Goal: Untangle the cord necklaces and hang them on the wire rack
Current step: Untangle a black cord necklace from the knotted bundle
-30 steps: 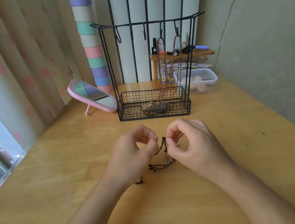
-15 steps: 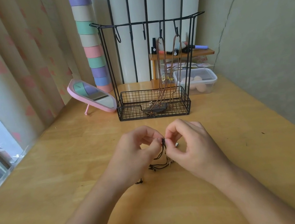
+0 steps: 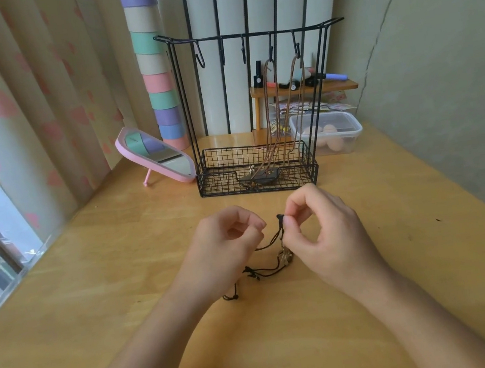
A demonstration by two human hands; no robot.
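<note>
Pinching both ends of the tangle, right hand (image 3: 329, 234) and left hand (image 3: 225, 248) hold the black cord necklace (image 3: 270, 268) low over the table (image 3: 121, 263): untangling stage, apparently requiring strands parted before reaching the wire rack (image 3: 245, 34).

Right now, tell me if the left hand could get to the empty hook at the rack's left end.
Probably yes: nothing stands between the left hand and that hook, and the brown necklaces hang further right. It seems to hold the black cord, though.
</note>
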